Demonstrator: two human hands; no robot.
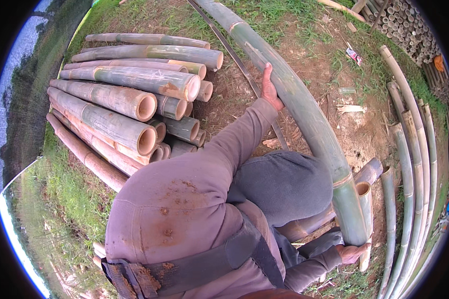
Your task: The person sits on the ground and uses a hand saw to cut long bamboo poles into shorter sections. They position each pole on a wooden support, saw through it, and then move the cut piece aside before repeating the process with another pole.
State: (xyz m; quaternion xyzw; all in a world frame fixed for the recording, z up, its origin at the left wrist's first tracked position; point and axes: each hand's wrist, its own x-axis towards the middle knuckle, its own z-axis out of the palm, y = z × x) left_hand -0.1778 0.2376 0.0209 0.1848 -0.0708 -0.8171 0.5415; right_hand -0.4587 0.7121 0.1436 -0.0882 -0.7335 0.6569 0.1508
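A long, thick green bamboo pole (297, 102) slants from the top of the view down to the lower right. My left hand (271, 89) grips its left side partway along, thumb up against it and the other fingers hidden behind. At the near end, my right hand (351, 252) cups the pole from below, its fingers partly hidden. My left arm stretches forward across my bent knee (284, 187), in dark grey trousers. Beneath the near end, a short split-looking bamboo piece (364, 199) and other bamboo lie close by.
A stack of cut bamboo poles (119, 104) lies at the left, open ends facing me. Several long thin poles (416, 149) line the right side. A larger bamboo pile (409, 30) stands at the far right. A narrow dark bar (234, 55) crosses the dirt beside the pole.
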